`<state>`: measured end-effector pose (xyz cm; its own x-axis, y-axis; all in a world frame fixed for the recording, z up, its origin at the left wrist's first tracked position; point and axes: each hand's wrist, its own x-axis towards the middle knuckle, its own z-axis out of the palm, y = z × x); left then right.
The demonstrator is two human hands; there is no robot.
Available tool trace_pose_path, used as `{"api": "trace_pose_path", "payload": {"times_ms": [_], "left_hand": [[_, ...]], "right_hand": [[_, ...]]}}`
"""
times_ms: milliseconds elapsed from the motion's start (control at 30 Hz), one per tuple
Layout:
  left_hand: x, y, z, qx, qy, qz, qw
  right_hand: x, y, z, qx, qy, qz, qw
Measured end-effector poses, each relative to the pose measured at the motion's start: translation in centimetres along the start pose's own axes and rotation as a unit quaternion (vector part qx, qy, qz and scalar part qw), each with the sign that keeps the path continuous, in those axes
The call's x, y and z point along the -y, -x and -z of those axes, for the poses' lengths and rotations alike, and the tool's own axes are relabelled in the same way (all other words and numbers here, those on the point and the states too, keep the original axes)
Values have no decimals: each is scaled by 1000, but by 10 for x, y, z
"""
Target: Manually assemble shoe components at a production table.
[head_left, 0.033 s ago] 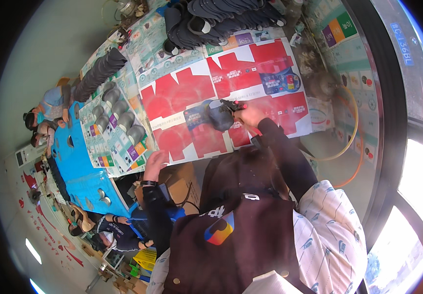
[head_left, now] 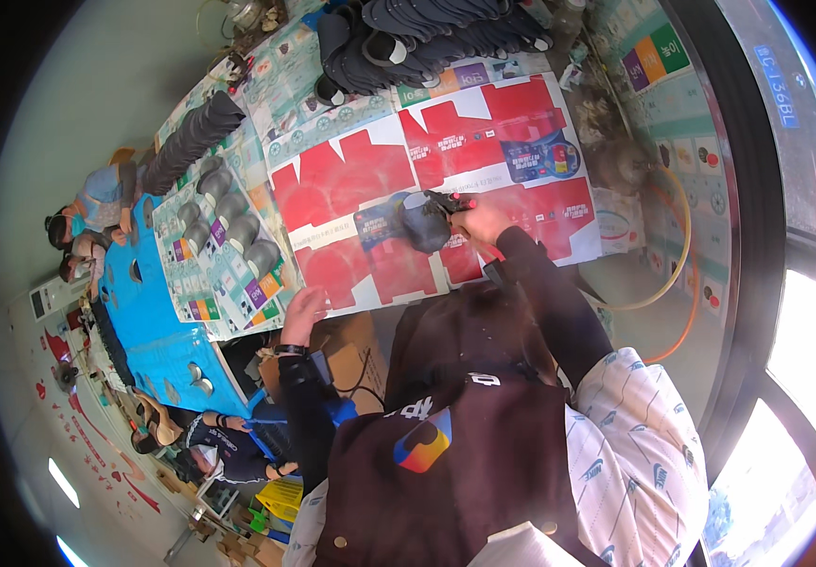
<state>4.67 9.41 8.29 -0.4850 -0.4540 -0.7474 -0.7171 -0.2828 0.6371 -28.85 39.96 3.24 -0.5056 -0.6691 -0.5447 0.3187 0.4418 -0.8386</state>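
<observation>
My right hand (head_left: 482, 222) is closed round a dark spray gun (head_left: 450, 200) with red knobs. The gun is held over a red-and-white printed sheet (head_left: 351, 189) on the table. At its front, near the middle of the sheet, is a dark grey rounded piece (head_left: 425, 229). A light round spot shows on top; I cannot tell whether that belongs to the gun or the piece. My left hand (head_left: 303, 314) is at the sheet's near left corner, fingers stretched out and nothing seen in them.
Stacked dark curved pieces (head_left: 417, 33) lie along the far side, with another stack (head_left: 195, 142) at the left. Several grey rounded pieces (head_left: 230, 208) sit left of the sheet. A yellow hose (head_left: 687, 231) loops at right. Co-workers are around a blue table (head_left: 167, 350).
My left hand has shifted very slightly up and to the right. The right hand and spray gun stay in nearly the same place.
</observation>
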Motion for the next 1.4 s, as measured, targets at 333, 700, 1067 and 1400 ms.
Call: {"api": "trace_pose_path", "payload": {"times_ms": [333,700,1067,1400], "left_hand": [[-19,-68,-84,8,-27,-68,997],[-13,-125,-137,-40,-42,-42,997],[-14,-154,-166,-48,-190,-46,979],[-39,-115,-162,8,-165,-204,965]], "right_hand": [[0,-3,16,116,108,-3,987],[8,6,11,161,133,-44,977],[-4,16,27,54,67,18,996],[-37,56,50,-51,-81,47,994]]}}
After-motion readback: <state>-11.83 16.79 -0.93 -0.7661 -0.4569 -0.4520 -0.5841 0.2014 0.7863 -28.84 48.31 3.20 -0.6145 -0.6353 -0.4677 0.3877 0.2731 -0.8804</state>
